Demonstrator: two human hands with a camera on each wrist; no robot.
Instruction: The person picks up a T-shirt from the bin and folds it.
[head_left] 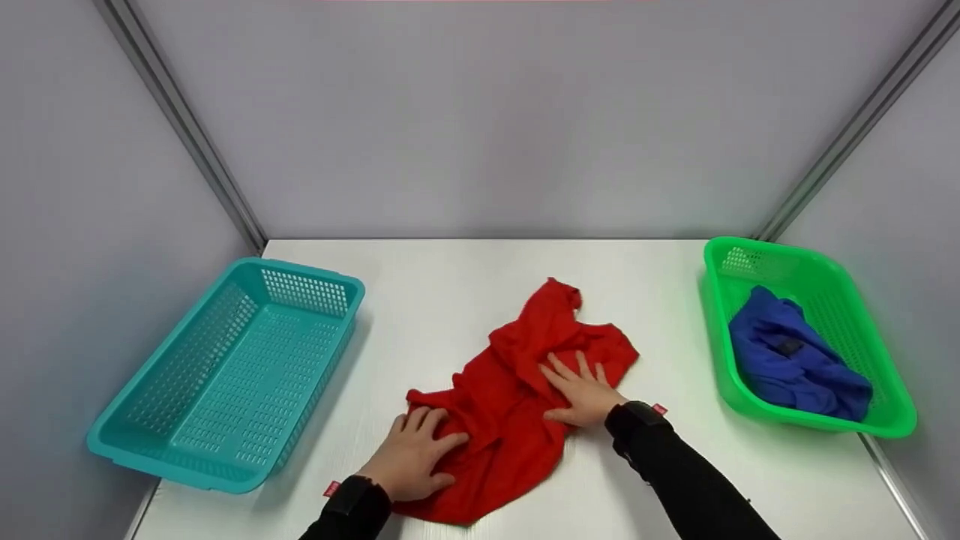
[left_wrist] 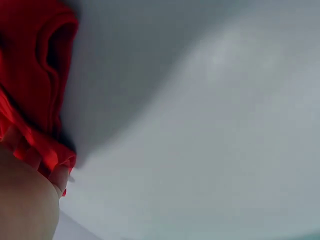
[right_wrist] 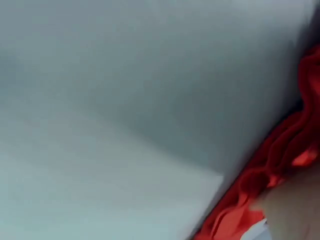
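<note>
A crumpled red garment (head_left: 517, 405) lies diagonally across the white table, its folds bunched along the middle. My left hand (head_left: 412, 454) rests on its near left edge, fingers spread and slightly bent over the cloth. On the right part of the garment, my right hand (head_left: 585, 394) lies with fingers spread out and straight. In the left wrist view, the garment (left_wrist: 30, 65) shows a folded, sleeve-like opening beside the left hand (left_wrist: 25, 200). In the right wrist view, wavy red folds (right_wrist: 280, 155) run past the blurred right hand (right_wrist: 295, 207).
A teal plastic basket (head_left: 311, 390) stands at the left of the table (head_left: 420, 300). At the right, a green basket (head_left: 847, 300) holds a crumpled blue garment (head_left: 795, 367) with a small dark patch. Grey panels (head_left: 510, 120) enclose the back and both sides.
</note>
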